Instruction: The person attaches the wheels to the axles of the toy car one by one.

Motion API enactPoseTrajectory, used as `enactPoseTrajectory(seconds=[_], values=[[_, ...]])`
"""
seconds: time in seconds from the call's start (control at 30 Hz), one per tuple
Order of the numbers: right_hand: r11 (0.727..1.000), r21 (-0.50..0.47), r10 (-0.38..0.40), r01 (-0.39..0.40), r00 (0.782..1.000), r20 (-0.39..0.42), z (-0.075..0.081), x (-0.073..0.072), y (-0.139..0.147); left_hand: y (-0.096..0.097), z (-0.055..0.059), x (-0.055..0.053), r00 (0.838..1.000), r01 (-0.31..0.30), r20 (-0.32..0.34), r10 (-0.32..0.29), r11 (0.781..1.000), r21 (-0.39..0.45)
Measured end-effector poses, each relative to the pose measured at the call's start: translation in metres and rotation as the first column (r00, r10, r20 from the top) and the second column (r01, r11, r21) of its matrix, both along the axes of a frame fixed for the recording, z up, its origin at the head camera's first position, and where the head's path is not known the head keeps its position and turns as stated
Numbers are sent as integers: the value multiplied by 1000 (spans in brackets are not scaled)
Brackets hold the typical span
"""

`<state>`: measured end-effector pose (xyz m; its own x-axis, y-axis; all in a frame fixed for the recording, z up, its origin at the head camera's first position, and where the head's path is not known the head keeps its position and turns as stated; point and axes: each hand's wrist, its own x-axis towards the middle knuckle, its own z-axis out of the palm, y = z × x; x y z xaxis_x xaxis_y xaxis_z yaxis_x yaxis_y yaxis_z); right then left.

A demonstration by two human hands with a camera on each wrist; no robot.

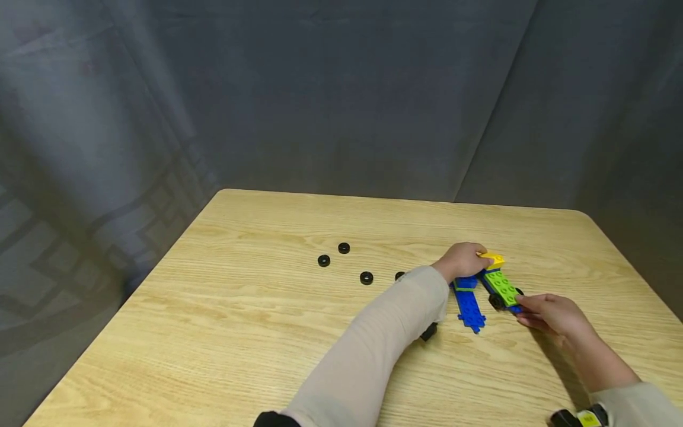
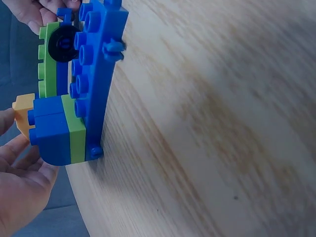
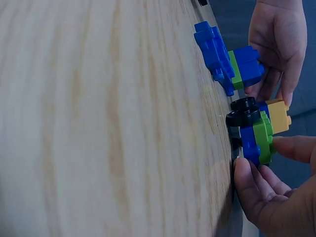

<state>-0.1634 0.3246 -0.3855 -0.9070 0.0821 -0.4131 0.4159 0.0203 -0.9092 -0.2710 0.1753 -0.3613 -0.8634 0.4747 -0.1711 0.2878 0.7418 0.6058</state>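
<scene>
A toy car of building blocks has a green studded plate (image 1: 501, 287) on a blue base, black wheels (image 3: 243, 117) and a yellow brick (image 1: 492, 261) at its far end. My left hand (image 1: 461, 260) pinches the yellow brick between thumb and fingers. At the near end, my right hand (image 1: 555, 314) grips the car with its thumb and fingers. Just left of the car lies a separate long blue base (image 1: 469, 308). It bears a thin green piece (image 2: 74, 129) and blue bricks (image 2: 52, 129) at its far end, beside my left hand.
Several loose black wheels, such as one wheel (image 1: 366, 277), lie left of my left forearm, one partly hidden by the sleeve (image 1: 384, 332). The wooden table (image 1: 213, 332) ends at a grey curtain (image 1: 341, 107) behind.
</scene>
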Motion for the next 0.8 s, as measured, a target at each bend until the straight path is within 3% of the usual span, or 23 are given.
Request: enactPoseTrajectory(seconds=[0.13, 0.3, 0.43, 0.57, 0.67, 0.8], values=[[1000, -9, 16, -16, 1000, -13, -1, -2, 1, -2, 1, -1, 1000, 5, -7, -5, 1000, -17], [998, 52, 17, -17, 1000, -16, 2, -2, 3, -11, 5, -4, 999, 18, -27, -18, 1000, -13], [994, 105, 0, 4, 999, -39, 5, 0, 4, -25, 10, -5, 1000, 27, -18, -26, 998, 49], [975, 221, 28, -7, 995, -91, 2, 0, 8, -42, 16, -5, 999, 19, 45, -26, 987, 157], [959, 283, 54, -15, 990, -130, -5, -4, 14, -56, 20, -4, 997, 23, 66, -38, 978, 208], [947, 321, 86, -26, 981, -173, -19, -13, 23, -72, 26, -2, 997, 55, 44, -66, 975, 216]])
